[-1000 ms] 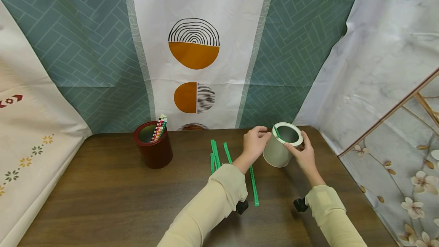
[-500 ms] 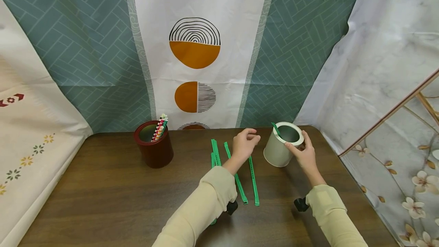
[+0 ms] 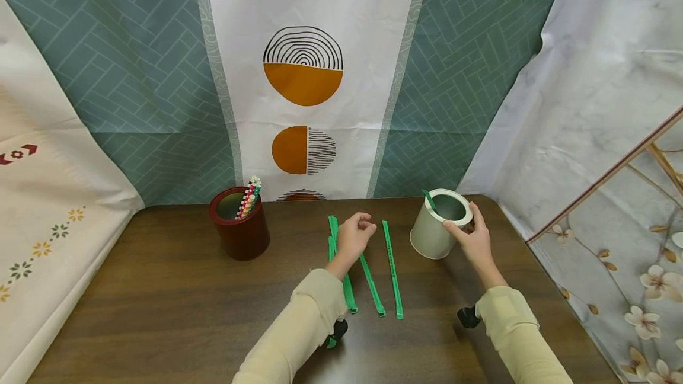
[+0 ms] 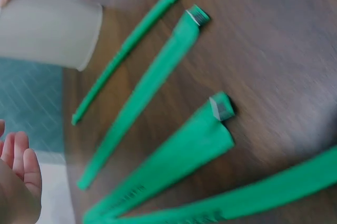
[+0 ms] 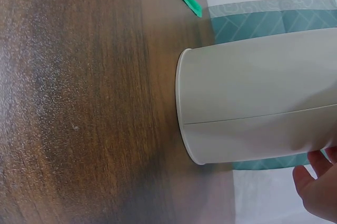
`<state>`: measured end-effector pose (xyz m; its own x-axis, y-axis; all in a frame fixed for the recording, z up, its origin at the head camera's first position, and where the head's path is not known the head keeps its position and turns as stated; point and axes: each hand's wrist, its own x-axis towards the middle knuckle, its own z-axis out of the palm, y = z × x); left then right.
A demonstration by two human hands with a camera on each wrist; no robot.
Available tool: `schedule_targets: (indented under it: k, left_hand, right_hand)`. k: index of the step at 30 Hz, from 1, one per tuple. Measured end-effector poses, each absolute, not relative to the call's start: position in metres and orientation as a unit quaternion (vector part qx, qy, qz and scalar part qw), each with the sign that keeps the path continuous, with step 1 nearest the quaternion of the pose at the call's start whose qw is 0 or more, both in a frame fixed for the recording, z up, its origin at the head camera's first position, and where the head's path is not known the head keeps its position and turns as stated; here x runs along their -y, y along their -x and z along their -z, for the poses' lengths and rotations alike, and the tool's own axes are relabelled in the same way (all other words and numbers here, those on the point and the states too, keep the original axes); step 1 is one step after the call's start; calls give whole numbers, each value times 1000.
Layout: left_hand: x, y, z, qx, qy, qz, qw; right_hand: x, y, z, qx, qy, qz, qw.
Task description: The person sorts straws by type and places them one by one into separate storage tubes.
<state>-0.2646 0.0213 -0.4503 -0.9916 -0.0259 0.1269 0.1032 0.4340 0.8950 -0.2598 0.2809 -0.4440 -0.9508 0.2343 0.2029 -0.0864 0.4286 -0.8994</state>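
My right hand [image 3: 476, 245] grips a white canister [image 3: 429, 239] by its rim, thumb on the near side. The canister stands upright on the table; its plain side [image 5: 253, 92] fills much of the right wrist view. One slim green packet [image 3: 430, 202] leans inside, its tip above the rim. My left hand [image 3: 353, 239] holds nothing, its fingers loosely bent, above several long, thin green packets with small print. Of these, one packet [image 3: 393, 271] lies nearest the canister. Another packet [image 4: 145, 95] shows a folded end in the left wrist view.
A dark red canister [image 3: 242, 242] with several patterned sticks [image 3: 248, 199] stands at the back left of the brown wooden table [image 3: 176, 307]. Patterned cloth [image 3: 304, 10] hangs behind the table's back edge, with more fabric at both sides.
My left hand has moved left from the white canister to above the green packets. The green packet in the canister has been let go. My right hand has stayed on the rim.
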Motion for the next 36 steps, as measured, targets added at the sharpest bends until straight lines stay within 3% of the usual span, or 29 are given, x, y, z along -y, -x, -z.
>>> schedule_targets:
  k: [10, 36]
  left_hand:
    - [10, 260, 480, 865, -1, 494, 83]
    - [46, 251, 513, 937, -48, 342, 47]
  right_hand:
    - [-280, 260, 444, 830, 46, -536, 147]
    - [-282, 261, 446, 833, 48, -530, 150]
